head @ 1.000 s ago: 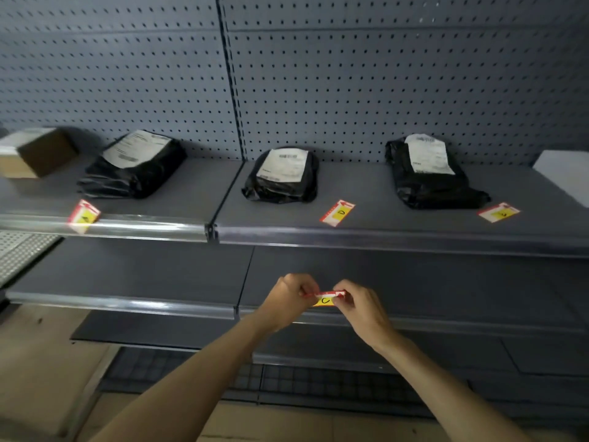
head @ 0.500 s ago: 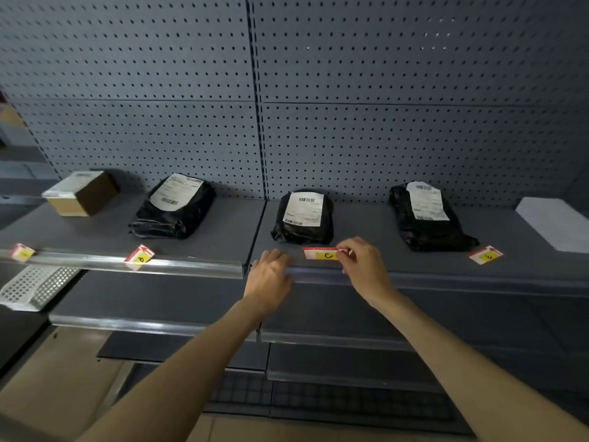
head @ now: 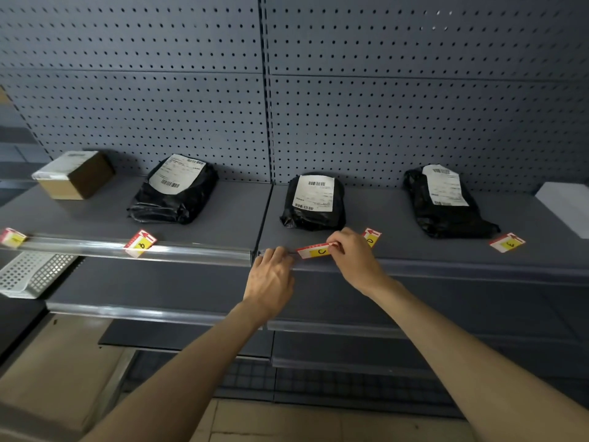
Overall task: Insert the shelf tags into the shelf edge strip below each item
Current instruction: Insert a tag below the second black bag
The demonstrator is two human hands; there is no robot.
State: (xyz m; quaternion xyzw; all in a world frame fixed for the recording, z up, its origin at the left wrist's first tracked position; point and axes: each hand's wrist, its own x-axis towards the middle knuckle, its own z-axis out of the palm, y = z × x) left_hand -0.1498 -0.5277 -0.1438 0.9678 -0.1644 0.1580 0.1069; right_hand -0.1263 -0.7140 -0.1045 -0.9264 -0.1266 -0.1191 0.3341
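Observation:
My right hand [head: 353,256] pinches the right end of a red, white and yellow shelf tag marked C [head: 315,251], held at the top of the clear edge strip [head: 446,269] below the middle black parcel [head: 314,202]. My left hand [head: 271,275] rests on the strip just left of the tag, fingertips at its left end. Other tags lie loose on the shelf: one marked B [head: 140,243], one at the far left [head: 12,237], one behind my right hand [head: 371,237], one at the right [head: 506,242].
The top shelf [head: 223,215] also carries a cardboard box [head: 75,175], a left black parcel [head: 175,189], a right black parcel [head: 446,199] and a white sheet [head: 567,205]. A white plastic basket [head: 32,275] sits on the lower left. Pegboard backs the shelves.
My hands rose from the lower shelf level up to the top shelf's edge strip with the C tag. The left hand let go of the tag and now rests on the strip.

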